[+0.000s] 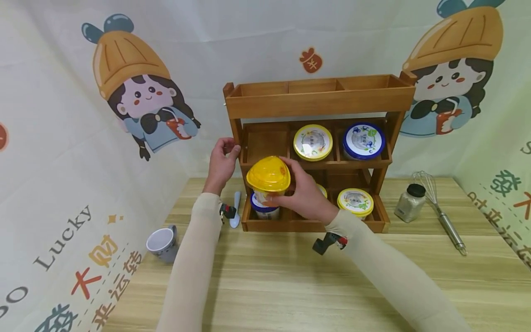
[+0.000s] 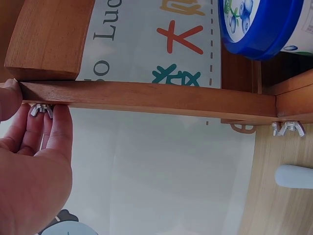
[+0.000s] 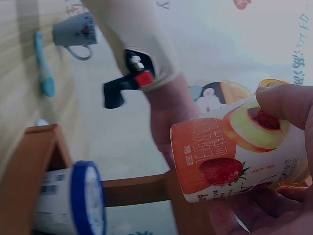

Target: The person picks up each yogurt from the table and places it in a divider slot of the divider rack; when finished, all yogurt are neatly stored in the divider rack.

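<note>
Holding a yellow-lidded cup (image 1: 268,180) at frame centre, my right grip (image 1: 304,196) wraps it; my left grip (image 1: 221,161) pinches the rack's post (image 1: 235,124); a blue-lidded tub (image 1: 264,210) sits below.

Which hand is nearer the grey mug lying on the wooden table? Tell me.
Left. The left hand grips the wooden rack's side post, above the grey mug; the right hand holds the yellow-lidded cup, farther right.

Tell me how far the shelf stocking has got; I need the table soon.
Done: four tubs sit in the rack, two on the middle shelf and two on the bottom. In hand: the right hand holds a yellow-lidded cup at the rack's front, while the left hand grips its side post. Left: the middle-left slot is empty, as is the top tray.
</note>
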Demonstrator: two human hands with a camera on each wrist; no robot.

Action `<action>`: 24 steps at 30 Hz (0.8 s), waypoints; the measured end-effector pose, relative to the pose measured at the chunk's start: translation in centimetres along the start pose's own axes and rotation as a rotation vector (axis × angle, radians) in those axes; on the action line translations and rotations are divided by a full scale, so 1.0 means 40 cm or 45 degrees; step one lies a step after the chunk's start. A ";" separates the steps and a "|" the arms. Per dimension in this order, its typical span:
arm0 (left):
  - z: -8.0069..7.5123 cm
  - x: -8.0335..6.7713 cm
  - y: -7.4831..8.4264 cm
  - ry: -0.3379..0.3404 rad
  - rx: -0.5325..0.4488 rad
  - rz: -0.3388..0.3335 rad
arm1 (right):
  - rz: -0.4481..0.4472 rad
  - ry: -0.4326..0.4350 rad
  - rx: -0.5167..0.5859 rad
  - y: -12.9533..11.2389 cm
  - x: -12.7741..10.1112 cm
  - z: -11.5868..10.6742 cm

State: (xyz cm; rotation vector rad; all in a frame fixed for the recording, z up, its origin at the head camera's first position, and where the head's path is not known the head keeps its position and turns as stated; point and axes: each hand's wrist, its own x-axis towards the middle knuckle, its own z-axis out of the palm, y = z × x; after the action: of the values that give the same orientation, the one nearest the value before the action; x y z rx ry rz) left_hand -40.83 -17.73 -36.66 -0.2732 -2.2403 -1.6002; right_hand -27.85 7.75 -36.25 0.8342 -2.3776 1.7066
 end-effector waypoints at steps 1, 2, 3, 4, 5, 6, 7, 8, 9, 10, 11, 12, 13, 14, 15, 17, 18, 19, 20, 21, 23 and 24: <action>-0.001 0.000 0.000 0.000 0.003 -0.002 | -0.008 0.005 0.001 -0.007 0.007 -0.003; -0.001 0.001 0.000 0.001 0.001 0.000 | -0.018 0.010 -0.007 -0.013 0.015 -0.005; -0.002 0.001 0.000 0.002 0.001 0.000 | -0.029 0.015 -0.018 -0.019 0.023 -0.007; -0.002 0.002 -0.001 0.004 0.000 0.000 | -0.040 0.017 -0.022 -0.025 0.031 -0.009; -0.003 0.003 -0.001 0.005 -0.001 0.000 | -0.054 0.023 -0.031 -0.030 0.040 -0.011; -0.003 0.003 -0.002 0.006 -0.001 -0.002 | -0.068 0.034 -0.046 -0.035 0.049 -0.013; -0.003 0.004 -0.002 0.006 0.000 -0.006 | -0.081 0.047 -0.063 -0.038 0.057 -0.014; -0.002 0.005 -0.002 0.006 0.001 -0.010 | -0.088 0.060 -0.078 -0.042 0.065 -0.015; -0.002 0.006 -0.003 0.004 0.002 -0.013 | -0.093 0.073 -0.082 -0.045 0.073 -0.016; -0.002 0.006 -0.003 0.001 0.004 -0.017 | -0.096 0.085 -0.085 -0.047 0.081 -0.017; -0.002 0.006 -0.003 -0.002 0.006 -0.021 | -0.097 0.098 -0.086 -0.048 0.088 -0.017; -0.002 0.006 -0.003 -0.005 0.009 -0.025 | -0.098 0.109 -0.085 -0.049 0.095 -0.017; -0.001 0.006 -0.003 -0.008 0.005 -0.027 | -0.098 0.119 -0.087 -0.050 0.102 -0.017; -0.001 0.007 -0.004 -0.010 0.000 -0.025 | -0.099 0.129 -0.087 -0.052 0.109 -0.016; -0.001 0.007 -0.005 -0.013 -0.005 -0.026 | -0.101 0.139 -0.085 -0.053 0.117 -0.016; -0.001 0.008 -0.005 -0.015 -0.015 -0.021 | -0.111 0.159 -0.095 -0.056 0.132 -0.016; -0.001 0.008 -0.006 -0.016 -0.020 -0.019 | -0.115 0.167 -0.099 -0.057 0.140 -0.017; -0.002 0.009 -0.006 -0.016 -0.027 -0.013 | -0.120 0.174 -0.102 -0.059 0.148 -0.017; -0.002 0.009 -0.007 -0.016 -0.028 -0.008 | -0.118 0.179 -0.108 -0.060 0.156 -0.018; -0.002 0.009 -0.008 -0.016 -0.023 -0.006 | -0.114 0.182 -0.111 -0.061 0.163 -0.018; -0.002 0.009 -0.008 -0.015 -0.016 -0.001 | -0.102 0.187 -0.127 -0.064 0.177 -0.018; -0.002 0.009 -0.007 -0.015 -0.015 0.002 | -0.089 0.186 -0.136 -0.064 0.184 -0.018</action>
State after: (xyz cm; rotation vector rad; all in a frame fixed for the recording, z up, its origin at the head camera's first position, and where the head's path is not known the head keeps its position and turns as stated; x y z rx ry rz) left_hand -41.25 -17.94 -36.74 -0.2886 -2.2395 -1.6159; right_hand -33.02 5.10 -31.00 0.7409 -2.2919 1.5435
